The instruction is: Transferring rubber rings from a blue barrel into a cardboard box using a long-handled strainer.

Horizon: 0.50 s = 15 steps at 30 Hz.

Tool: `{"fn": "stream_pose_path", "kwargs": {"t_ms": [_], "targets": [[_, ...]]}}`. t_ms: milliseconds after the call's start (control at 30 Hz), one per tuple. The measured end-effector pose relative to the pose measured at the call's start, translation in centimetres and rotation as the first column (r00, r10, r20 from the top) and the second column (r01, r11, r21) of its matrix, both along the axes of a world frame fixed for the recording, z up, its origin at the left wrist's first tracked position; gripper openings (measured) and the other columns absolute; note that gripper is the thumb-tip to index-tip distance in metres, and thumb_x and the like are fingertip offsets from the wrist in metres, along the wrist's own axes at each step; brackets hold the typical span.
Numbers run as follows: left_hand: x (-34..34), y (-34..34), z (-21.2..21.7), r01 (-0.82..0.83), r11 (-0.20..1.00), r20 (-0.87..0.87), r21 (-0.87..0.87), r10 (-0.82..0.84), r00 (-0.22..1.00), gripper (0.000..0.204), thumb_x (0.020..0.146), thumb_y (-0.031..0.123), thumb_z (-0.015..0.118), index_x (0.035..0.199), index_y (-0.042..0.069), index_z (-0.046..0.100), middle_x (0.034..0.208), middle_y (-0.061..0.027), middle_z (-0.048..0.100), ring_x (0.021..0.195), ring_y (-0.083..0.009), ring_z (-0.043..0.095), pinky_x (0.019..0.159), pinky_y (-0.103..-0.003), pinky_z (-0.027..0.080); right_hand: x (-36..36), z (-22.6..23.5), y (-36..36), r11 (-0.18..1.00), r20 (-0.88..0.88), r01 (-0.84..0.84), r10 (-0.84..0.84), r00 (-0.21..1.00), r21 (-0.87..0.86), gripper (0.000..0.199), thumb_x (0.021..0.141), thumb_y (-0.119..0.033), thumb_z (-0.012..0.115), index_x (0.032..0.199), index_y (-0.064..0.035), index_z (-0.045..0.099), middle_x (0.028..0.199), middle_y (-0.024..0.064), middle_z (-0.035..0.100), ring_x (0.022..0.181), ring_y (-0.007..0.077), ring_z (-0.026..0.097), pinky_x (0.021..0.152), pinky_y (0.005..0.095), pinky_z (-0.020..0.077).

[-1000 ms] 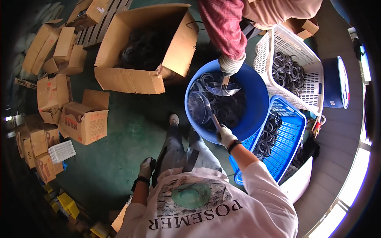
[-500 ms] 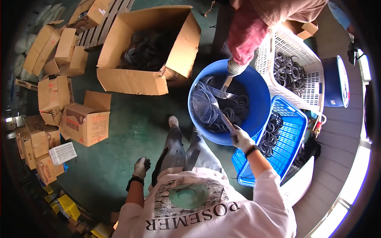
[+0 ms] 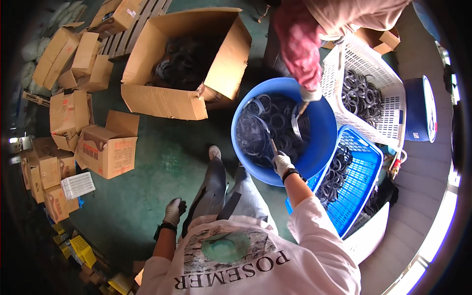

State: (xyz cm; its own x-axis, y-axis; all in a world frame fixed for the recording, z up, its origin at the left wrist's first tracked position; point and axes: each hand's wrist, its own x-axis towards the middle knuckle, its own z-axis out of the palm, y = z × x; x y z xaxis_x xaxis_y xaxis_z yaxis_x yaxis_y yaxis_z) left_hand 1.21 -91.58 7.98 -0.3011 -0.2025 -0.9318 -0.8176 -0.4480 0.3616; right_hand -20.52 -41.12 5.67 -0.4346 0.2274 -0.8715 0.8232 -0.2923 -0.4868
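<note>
My gloved right hand (image 3: 282,164) grips the handle of a round mesh strainer (image 3: 251,136) at the near rim of a blue tub (image 3: 322,147). The strainer's bowl lies inside the tub, on the left, among black rings (image 3: 280,120). Opposite me, another person's gloved hand (image 3: 310,94) holds a metal scoop (image 3: 296,127) by its wooden handle; its blade is tilted on edge over the rings. My gloved left hand (image 3: 173,211) hangs beside my left thigh, away from any object. Its fingers are loosely curled, thumb apart, and nothing shows in it.
Right of the tub stand a blue basket (image 3: 361,179) and a white basket (image 3: 388,115), both with black rings, and a blue drum (image 3: 417,109). A large carton (image 3: 164,102) with dark rings sits at the far left of the tub. Smaller cartons (image 3: 105,150) line the left side.
My right hand has moved left, and the strainer's bowl sits lower among the rings. The other person's scoop has swung right and turned on edge. My left hand has hardly moved.
</note>
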Motion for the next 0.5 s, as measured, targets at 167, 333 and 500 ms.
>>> {"fn": "stream_pose_path", "kwargs": {"t_ms": [167,333,500], "targets": [[0.4,-0.7,0.5,-0.041,0.999,0.035,-0.016,0.042,0.999,0.038,0.087,0.03,0.062,0.116,0.005,0.057,0.094,-0.01,0.067,0.074,-0.0239,0.063,0.066,-0.037,0.053,-1.7,3.6,3.9,0.953,-0.054,-0.304,0.304,0.951,0.001,0.023,0.075,0.002,0.055,0.09,-0.0154,0.056,0.061,0.0025,0.047,0.044,0.0163,0.045,0.038,0.0294,0.0325],[0.6,0.1,-2.0,-0.038,0.999,0.056,0.015,0.037,0.998,0.04,0.087,0.032,0.062,0.116,0.005,0.057,0.095,-0.0108,0.067,0.075,-0.0239,0.062,0.066,-0.037,0.053,4.8,17.5,7.4,0.839,0.131,-0.521,0.506,0.853,0.158,0.072,0.073,0.003,0.06,0.141,-0.0158,0.047,0.073,0.0027,0.054,0.052,0.0128,0.05,0.042,0.028,0.0355],[-3.6,3.4,-1.4,0.005,0.998,-0.001,0.067,-0.005,1.0,0.031,0.087,0.032,0.061,0.105,0.006,0.06,0.091,-0.0092,0.065,0.077,-0.0222,0.062,0.07,-0.034,0.052,14.2,18.2,13.4,0.429,0.008,-0.685,0.844,0.536,0.589,0.065,0.073,0.004,0.061,0.135,-0.0132,0.053,0.084,0.0066,0.06,0.063,0.0182,0.059,0.057,0.0316,0.0474]]}}
